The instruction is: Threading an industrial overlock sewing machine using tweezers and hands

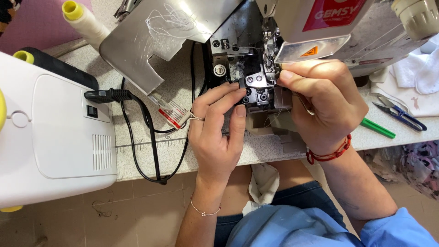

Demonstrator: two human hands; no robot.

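The left hand (218,132) rests its extended fingertips against the black presser foot (254,89) of the serger (320,32), gripping nothing. The right hand (325,105) is curled at the needle area, pinching something too small to make out. Snips (400,114) and a green stick (377,128) lie to the right; a white machine (55,137) stands to the left.

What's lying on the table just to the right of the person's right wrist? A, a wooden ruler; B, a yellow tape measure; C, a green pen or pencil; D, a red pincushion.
C: a green pen or pencil lies on the table beside the right hand, near blue-handled snips.
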